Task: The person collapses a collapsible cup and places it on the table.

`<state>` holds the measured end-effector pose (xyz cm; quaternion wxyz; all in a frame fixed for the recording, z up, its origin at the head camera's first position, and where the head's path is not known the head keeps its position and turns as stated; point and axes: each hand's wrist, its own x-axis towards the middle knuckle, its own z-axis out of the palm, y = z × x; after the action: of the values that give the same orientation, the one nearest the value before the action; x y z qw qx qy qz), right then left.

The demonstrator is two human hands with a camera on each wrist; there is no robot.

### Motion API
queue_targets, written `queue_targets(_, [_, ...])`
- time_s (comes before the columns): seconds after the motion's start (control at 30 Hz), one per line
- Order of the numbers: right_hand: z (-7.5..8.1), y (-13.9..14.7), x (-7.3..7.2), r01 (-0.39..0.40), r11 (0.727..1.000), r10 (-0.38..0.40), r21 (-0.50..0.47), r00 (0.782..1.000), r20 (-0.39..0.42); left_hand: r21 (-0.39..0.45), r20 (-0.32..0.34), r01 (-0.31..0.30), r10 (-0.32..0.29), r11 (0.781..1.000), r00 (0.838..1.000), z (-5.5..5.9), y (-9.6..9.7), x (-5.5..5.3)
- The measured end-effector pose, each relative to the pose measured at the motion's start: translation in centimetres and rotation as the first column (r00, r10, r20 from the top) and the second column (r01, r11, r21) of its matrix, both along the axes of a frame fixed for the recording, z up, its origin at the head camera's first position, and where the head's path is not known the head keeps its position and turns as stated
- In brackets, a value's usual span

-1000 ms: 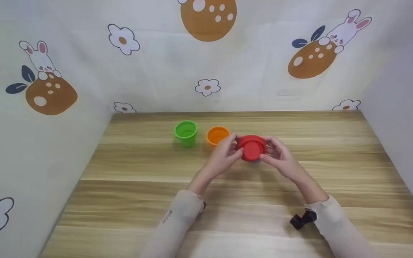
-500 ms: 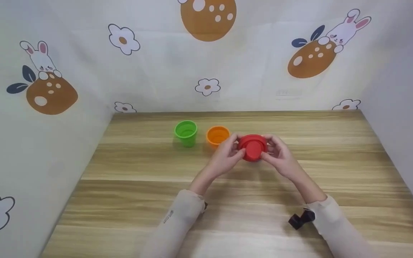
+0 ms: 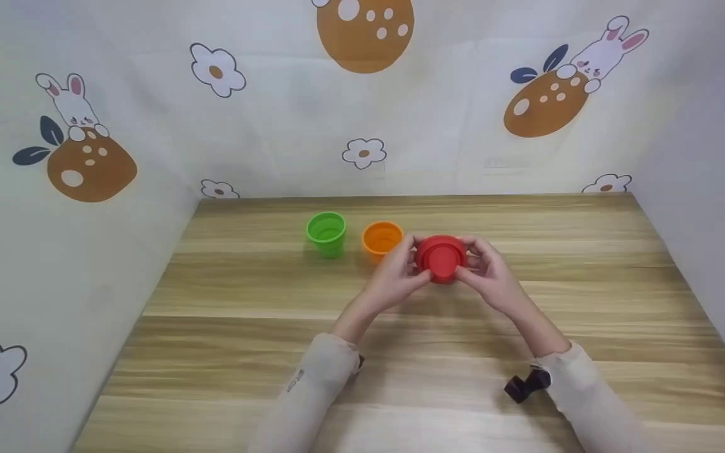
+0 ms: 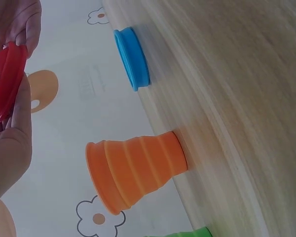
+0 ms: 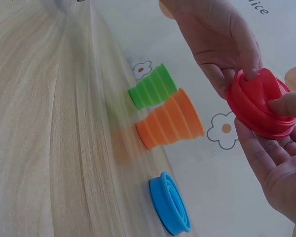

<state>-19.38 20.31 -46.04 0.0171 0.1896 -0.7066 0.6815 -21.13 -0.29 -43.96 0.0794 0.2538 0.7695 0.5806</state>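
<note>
Both hands hold a red collapsible cup (image 3: 443, 258) above the table, its base towards me and its walls mostly folded into rings. My left hand (image 3: 395, 274) grips the left side of the rim, thumb on the base's lower edge. On the opposite side my right hand (image 3: 493, 275) grips it likewise, fingers behind the rim and thumb in front. The right wrist view shows the red cup's raised base (image 5: 264, 91) tilted between the thumbs. Below it a flattened blue collapsible cup (image 5: 168, 203) lies on the table, hidden in the head view.
An orange collapsible cup (image 3: 382, 239) stands extended just left of the hands. Further left is an extended green one (image 3: 326, 234). The wood-patterned table (image 3: 243, 365) is bounded by printed cloth walls (image 3: 287, 126) at the back and sides.
The red cup's base has shifted and sits more centrally in its rings, with both thumbs lower on it. The blue sliver below the red cup is now hidden. Both hands have barely moved.
</note>
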Motion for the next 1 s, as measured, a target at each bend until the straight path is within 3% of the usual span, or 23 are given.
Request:
queue_targets(0.3, [-0.22,0.31,0.0,-0.137,0.989,0.139,-0.052,0.99,0.035,-0.024,-0.025,-0.06,0.059,0.998,0.998,0.19,0.34,0.04])
queue_targets(0.5, [-0.26,-0.05,-0.09,-0.112,0.992,0.114,-0.049,0.993,0.036,-0.004,-0.022,-0.067,0.067,0.998,0.997,0.0,0.23,0.12])
queue_targets(0.77, [-0.29,-0.31,-0.15,-0.094,0.994,0.093,-0.051,0.996,-0.01,0.015,0.027,-0.006,0.006,1.0,1.0,-0.43,0.04,0.54])
queue_targets(1.0, [-0.14,-0.07,-0.21,-0.041,0.999,0.042,-0.024,0.999,0.002,0.0,-0.008,-0.033,0.033,0.999,0.999,-0.24,0.59,0.4])
